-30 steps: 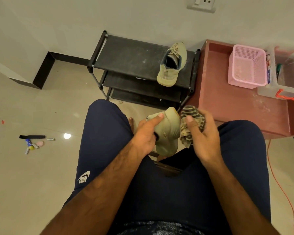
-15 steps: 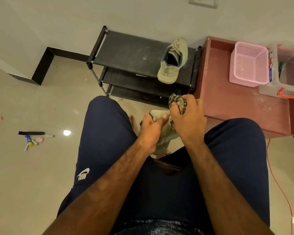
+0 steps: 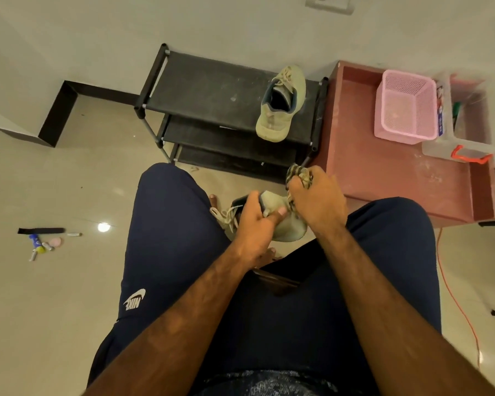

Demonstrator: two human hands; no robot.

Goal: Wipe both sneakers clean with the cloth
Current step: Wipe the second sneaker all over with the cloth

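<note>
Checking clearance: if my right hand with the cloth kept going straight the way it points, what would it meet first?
Likely the black shoe rack, around its lower shelves near the right post. The right hand, gripping the cloth, aims there, though depth is unclear from one view.

A home room: tiled floor, shoe rack, wall socket.

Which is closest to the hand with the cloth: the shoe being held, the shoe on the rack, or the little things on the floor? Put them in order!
1. Held sneaker, right beside the right hand gripping the cloth.
2. Other sneaker, ahead on the shoe rack.
3. Little things, far left on the floor.
</note>
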